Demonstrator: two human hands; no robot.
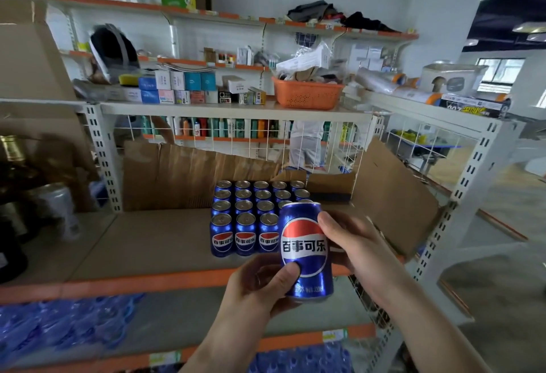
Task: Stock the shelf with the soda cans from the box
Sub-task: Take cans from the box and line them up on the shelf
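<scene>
Both hands grip blue can point(305, 250) upright: left hand point(260, 287) low, right hand point(351, 242) high, just before stocked cans point(251, 213) on shelf point(147, 242).

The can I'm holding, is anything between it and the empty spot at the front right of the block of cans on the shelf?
Nothing visible. The held can is gripped by the left hand and right hand in front of the shelf. The gap right of the front row of cans looks open.
</scene>
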